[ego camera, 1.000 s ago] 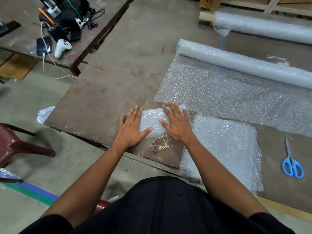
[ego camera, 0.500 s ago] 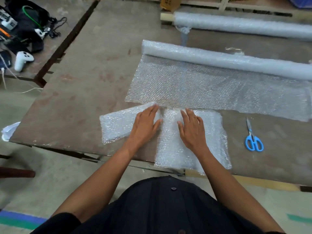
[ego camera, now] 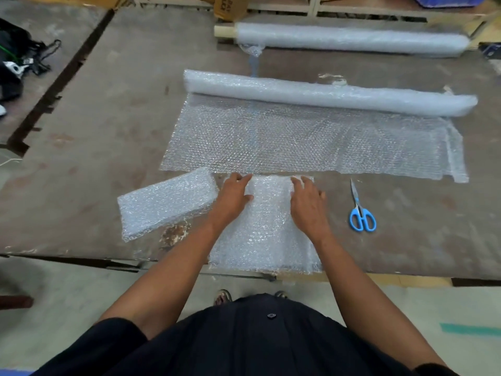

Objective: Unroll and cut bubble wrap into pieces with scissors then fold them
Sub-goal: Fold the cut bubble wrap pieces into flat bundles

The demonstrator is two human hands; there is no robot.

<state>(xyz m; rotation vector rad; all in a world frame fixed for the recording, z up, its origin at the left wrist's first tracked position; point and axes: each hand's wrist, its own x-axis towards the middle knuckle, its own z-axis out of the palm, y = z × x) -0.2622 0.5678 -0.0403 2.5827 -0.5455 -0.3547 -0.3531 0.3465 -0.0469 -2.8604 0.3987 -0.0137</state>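
The left hand [ego camera: 233, 196] and the right hand [ego camera: 307, 203] lie apart, palms down, on the far end of a cut sheet of bubble wrap [ego camera: 267, 234], and whether the fingertips curl over its far edge cannot be told. A folded piece [ego camera: 165, 203] sits just left of the left hand, and blue-handled scissors [ego camera: 360, 210] lie near the right hand on the table [ego camera: 95, 131]. Beyond both hands the half-unrolled roll [ego camera: 325, 95] spreads its loose sheet almost to the fingertips, with a second roll [ego camera: 349, 39] farther off.
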